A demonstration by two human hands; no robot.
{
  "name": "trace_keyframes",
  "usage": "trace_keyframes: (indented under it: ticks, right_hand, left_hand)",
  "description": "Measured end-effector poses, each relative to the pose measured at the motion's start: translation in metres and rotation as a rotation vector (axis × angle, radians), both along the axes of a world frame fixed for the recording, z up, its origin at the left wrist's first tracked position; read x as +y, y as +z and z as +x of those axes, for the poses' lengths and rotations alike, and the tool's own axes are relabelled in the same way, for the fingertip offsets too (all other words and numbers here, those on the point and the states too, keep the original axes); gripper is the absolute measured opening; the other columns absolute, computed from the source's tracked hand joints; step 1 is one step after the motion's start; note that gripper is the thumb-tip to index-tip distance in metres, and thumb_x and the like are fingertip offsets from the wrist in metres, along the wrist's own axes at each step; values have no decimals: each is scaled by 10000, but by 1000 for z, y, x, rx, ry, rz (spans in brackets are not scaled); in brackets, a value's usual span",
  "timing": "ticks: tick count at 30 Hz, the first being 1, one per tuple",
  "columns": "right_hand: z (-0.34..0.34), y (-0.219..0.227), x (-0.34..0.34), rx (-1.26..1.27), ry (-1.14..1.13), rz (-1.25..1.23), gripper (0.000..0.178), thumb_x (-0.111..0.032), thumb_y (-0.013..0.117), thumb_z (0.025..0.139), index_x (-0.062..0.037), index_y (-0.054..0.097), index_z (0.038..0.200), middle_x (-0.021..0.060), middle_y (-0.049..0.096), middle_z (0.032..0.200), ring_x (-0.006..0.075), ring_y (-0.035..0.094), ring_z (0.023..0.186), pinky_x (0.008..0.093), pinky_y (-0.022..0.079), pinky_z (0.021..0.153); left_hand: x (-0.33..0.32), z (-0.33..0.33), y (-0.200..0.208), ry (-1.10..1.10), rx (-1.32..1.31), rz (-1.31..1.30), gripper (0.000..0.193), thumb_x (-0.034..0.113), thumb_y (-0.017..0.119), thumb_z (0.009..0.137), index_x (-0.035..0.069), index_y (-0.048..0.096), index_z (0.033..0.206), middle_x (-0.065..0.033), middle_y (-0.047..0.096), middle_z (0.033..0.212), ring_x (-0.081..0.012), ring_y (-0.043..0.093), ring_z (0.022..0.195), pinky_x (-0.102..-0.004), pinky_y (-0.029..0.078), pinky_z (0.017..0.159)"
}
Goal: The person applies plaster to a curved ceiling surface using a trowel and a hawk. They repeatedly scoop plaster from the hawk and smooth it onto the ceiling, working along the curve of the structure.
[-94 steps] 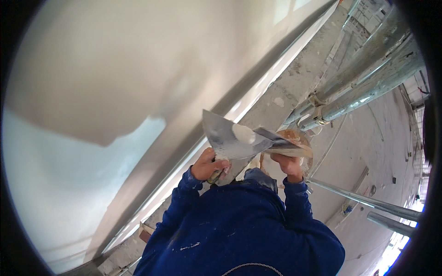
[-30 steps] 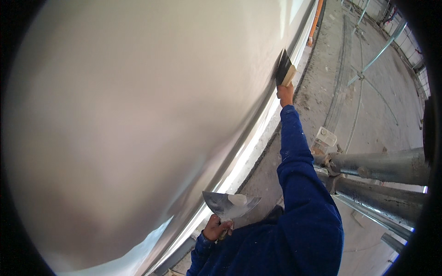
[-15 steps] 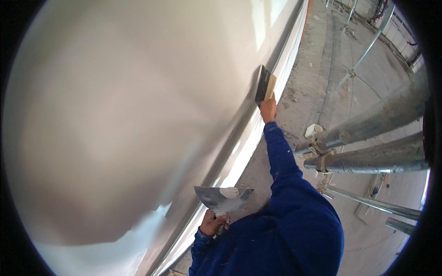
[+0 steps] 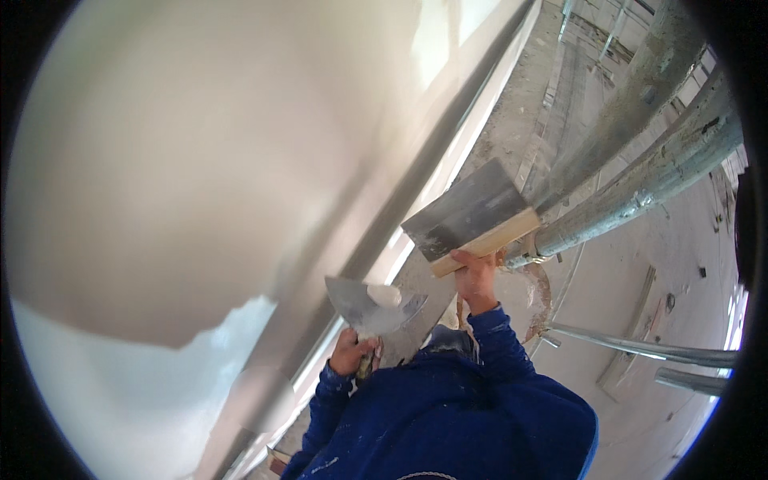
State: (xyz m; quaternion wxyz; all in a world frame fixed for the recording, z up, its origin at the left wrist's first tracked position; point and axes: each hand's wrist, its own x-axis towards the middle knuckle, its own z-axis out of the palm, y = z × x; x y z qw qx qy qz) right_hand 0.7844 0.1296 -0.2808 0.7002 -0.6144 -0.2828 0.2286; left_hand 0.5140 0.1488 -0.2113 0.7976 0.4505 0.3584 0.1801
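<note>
My right hand [image 4: 478,280] grips the pale wooden handle of a wide plastering blade [image 4: 468,210], its flat grey face tilted up, away from the wall. Low in front of my body, my left hand [image 4: 352,354] is closed round the handle of a putty knife [image 4: 362,308] with a broad, flared metal blade. A lump of white plaster [image 4: 386,295] sits on that blade. To my left rises a large wall [image 4: 200,176], mostly beige and smooth, with a whiter patch [image 4: 136,372] low down behind an irregular edge.
A dark groove [image 4: 400,204] runs along the wall's edge, beside a white strip. On the right, thick metal scaffold tubes [image 4: 640,192] slant close to my right hand. Thinner tubes [image 4: 640,348] lie lower. Far below spreads a dusty floor [image 4: 640,296] with scattered debris.
My right hand has drawn the plastering blade off the wall and back toward me, turning it face up. The putty knife in my left hand has shifted slightly up and left; the view has moved.
</note>
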Motion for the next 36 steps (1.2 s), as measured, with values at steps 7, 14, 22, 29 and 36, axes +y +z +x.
trace_keyframes:
  ticks: [7,14,22,29,36]
  right_hand:
    - [-37,118,-45,713,212,511,493,76,493,594,-32,499,1075,89,539,1021,254,503,989,383,376,895]
    - [-72,117,-75,695,246,523,548,38,474,569,-34,483,1113,93,526,1064,271,477,1033,412,354,931]
    - [-93,132,-89,811,347,599,551,100,488,568,-57,501,1096,82,551,1046,255,517,986,407,406,874]
    - [-92,113,-102,677,296,393,541,158,517,586,-57,515,1083,85,559,1031,251,533,958,365,424,826]
    - [-64,39,-59,457,139,70,387,53,590,675,-36,483,1037,69,531,931,211,522,882,301,416,762]
  left_hand:
    - [-6,-5,32,-43,-182,52,168,156,510,806,-10,489,800,-60,508,611,-134,500,459,-239,396,409]
    - [-16,-24,47,-88,-327,58,195,74,515,799,-33,450,949,-64,503,647,-128,497,470,-235,414,424]
    - [-23,-38,53,-118,-426,80,410,232,634,741,-43,465,996,-101,520,663,-152,500,465,-249,422,388]
    - [-15,-48,60,-44,-444,215,387,172,612,732,-73,461,991,-106,531,651,-161,531,512,-248,429,419]
    - [-14,-65,39,139,-398,129,394,211,630,721,-67,473,951,-120,529,619,-181,518,442,-284,426,386]
